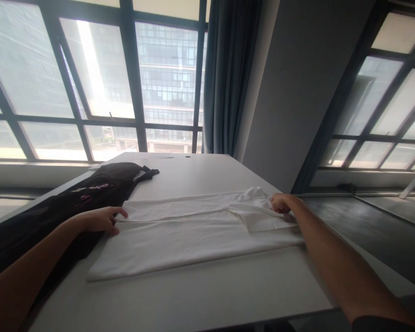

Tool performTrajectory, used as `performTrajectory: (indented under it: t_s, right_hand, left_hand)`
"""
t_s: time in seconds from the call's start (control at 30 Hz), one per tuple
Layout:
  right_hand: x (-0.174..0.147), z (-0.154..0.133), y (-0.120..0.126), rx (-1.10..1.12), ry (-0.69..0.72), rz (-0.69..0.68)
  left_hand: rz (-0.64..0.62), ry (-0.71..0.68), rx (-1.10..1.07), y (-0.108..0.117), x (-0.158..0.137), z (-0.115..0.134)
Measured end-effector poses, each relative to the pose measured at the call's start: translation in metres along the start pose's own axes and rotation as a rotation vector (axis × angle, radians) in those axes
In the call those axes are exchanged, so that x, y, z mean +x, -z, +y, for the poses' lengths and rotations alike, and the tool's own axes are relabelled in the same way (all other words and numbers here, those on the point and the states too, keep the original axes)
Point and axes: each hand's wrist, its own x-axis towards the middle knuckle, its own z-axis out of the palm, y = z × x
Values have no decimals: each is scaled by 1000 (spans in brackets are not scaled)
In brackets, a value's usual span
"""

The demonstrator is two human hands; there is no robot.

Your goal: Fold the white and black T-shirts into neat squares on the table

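while hands [102, 220] hold white garment [180, 235] | black garment [65, 210] left | curtain [223, 83] behind

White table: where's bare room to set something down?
Table: between the white garment and the near edge; also beyond it, right of the black garment. Crowded: left, under the black garment; middle, where left hand and right hand are at the white garment.

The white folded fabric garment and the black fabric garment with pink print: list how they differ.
The white garment is plain on its visible side; the black garment bears pink print.
The white garment has the left hand and right hand at opposite ends; the black garment lies partly behind the left forearm.
Both rest on the white table.
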Motion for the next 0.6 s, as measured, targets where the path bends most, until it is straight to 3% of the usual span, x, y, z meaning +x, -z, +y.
performTrajectory:
  t_s: [0.13,0.3,0.4,0.47,0.6]
  right_hand:
    - [32,-41,-2,-63,10,130]
    - [69,-112,-18,-431,121,459]
    - [87,-155,-35,-408,182,518]
    - [100,-183,-45,-369,223,544]
    - [123,-239,-61,-318,321,499]
  left_hand:
    - [-14,4,22,-3,-7,15]
    - [-69,20,35,-16,-14,33]
    - [-142,-15,26,-20,-23,39]
    - [-290,-58,-10,-17,-33,43]
    - [-743,-146,-240,-1,-42,48]
